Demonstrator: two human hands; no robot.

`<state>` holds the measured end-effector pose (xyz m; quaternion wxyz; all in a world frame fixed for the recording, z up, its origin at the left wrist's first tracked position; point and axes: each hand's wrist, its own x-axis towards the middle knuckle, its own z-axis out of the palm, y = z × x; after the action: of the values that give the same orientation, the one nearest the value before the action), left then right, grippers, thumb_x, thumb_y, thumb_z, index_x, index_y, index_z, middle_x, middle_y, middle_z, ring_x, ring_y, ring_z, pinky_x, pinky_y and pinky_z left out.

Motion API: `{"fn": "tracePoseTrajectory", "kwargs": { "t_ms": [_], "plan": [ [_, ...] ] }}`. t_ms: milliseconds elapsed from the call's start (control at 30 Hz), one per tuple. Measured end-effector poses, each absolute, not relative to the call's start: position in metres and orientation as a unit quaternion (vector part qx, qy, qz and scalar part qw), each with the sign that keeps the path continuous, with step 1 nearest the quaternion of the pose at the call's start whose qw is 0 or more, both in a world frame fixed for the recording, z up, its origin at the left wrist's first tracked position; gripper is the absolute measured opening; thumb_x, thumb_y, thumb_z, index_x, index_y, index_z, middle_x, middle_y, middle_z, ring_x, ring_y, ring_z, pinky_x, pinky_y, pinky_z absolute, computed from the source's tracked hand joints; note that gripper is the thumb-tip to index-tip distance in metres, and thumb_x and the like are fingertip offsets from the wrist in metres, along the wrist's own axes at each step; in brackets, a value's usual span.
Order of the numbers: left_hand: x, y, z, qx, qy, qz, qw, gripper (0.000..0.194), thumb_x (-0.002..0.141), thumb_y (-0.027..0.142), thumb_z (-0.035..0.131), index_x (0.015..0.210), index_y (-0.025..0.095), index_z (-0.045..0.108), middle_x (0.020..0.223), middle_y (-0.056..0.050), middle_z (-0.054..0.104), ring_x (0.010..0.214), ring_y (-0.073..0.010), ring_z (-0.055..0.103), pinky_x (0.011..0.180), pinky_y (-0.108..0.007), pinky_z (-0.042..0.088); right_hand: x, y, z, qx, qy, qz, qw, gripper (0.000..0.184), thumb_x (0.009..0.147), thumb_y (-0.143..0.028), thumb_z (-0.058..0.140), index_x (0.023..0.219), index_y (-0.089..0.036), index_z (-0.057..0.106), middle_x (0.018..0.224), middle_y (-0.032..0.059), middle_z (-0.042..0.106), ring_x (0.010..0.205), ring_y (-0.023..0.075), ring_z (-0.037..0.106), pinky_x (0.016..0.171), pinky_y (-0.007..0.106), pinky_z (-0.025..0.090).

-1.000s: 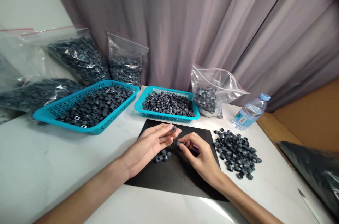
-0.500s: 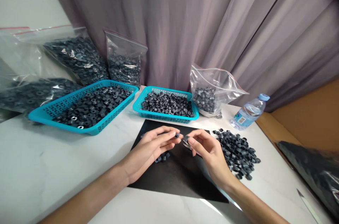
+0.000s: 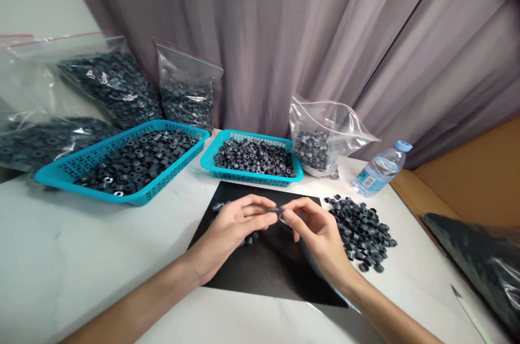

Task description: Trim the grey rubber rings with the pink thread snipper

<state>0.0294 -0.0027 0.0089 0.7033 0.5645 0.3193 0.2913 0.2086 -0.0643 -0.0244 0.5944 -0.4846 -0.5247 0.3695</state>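
Above the black mat [image 3: 276, 273], my left hand [image 3: 244, 219] pinches a small dark grey plastic ring [image 3: 277, 211] between thumb and fingers. My right hand [image 3: 314, 225] is closed against it from the other side, its thumb and index finger on a second small grey piece. A shiny, light-coloured edge shows under the right fingertips; what it belongs to I cannot make out. The fingertips of both hands nearly touch and hide most of the parts. Several loose rings [image 3: 252, 238] lie on the mat, partly behind my left hand. Right of my right hand is a pile of dark rings [image 3: 365, 230].
Two blue baskets [image 3: 140, 199] [image 3: 254, 177] of dark rings stand behind the mat. Plastic bags of rings [image 3: 189, 100] lean at the back left; an open bag [image 3: 314, 149] and a water bottle [image 3: 382, 168] stand back right. A pen-like tool [image 3: 469, 311] lies front right.
My hands have come together, so the pieces at their fingertips now meet. My left thumb has closed in against the fingers. The view has shifted slightly.
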Motion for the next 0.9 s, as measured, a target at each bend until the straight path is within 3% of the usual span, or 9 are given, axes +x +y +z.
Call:
{"fn": "tracePoseTrajectory", "kwargs": {
  "t_ms": [300,500,667,767,900],
  "plan": [
    [0.032,-0.001,-0.002,0.665,0.284,0.340,0.601,0.019,0.084,0.030,0.074,0.098,0.021,0.064,0.097,0.001,0.069,0.094,-0.0149,0.066,0.086,-0.026,0.051,0.203,-0.074,-0.022,-0.508,-0.529,0.374,0.568,0.021,0.091,-0.041,0.066,0.089,-0.020,0.068,0.078,0.0001,0.061,0.065,0.0122,0.055,0.057,0.024,0.046],
    [0.032,-0.003,0.003,0.635,0.313,0.322,0.629,0.021,0.082,0.032,0.076,0.094,0.020,0.065,0.094,-0.001,0.069,0.094,-0.0162,0.066,0.085,-0.026,0.050,0.203,-0.077,-0.017,-0.526,-0.509,0.302,0.611,0.017,0.093,-0.038,0.064,0.091,-0.021,0.065,0.071,-0.0027,0.059,0.062,0.0108,0.054,0.061,0.024,0.045],
    [0.029,-0.005,0.008,0.531,0.335,0.300,0.718,0.027,0.087,0.036,0.071,0.108,0.020,0.066,0.097,-0.003,0.069,0.100,-0.0164,0.064,0.090,-0.027,0.048,0.213,-0.069,-0.013,-0.517,-0.484,0.300,0.639,0.019,0.095,-0.039,0.062,0.088,-0.021,0.060,0.059,-0.0055,0.052,0.055,0.0102,0.049,0.057,0.022,0.042],
    [0.028,-0.006,0.006,0.467,0.320,0.298,0.769,0.030,0.089,0.035,0.069,0.116,0.021,0.066,0.103,-0.005,0.070,0.108,-0.0180,0.064,0.097,-0.029,0.046,0.214,-0.067,-0.018,-0.506,-0.480,0.340,0.631,0.021,0.095,-0.040,0.061,0.087,-0.020,0.059,0.064,-0.0047,0.054,0.056,0.0094,0.049,0.057,0.022,0.043],
    [0.029,-0.005,-0.001,0.434,0.309,0.303,0.790,0.026,0.090,0.034,0.069,0.111,0.019,0.071,0.108,-0.007,0.071,0.109,-0.0187,0.065,0.097,-0.029,0.047,0.209,-0.067,-0.025,-0.484,-0.491,0.383,0.615,0.021,0.095,-0.041,0.061,0.090,-0.020,0.060,0.076,-0.0020,0.058,0.059,0.0094,0.052,0.056,0.023,0.046]
  ]
}}
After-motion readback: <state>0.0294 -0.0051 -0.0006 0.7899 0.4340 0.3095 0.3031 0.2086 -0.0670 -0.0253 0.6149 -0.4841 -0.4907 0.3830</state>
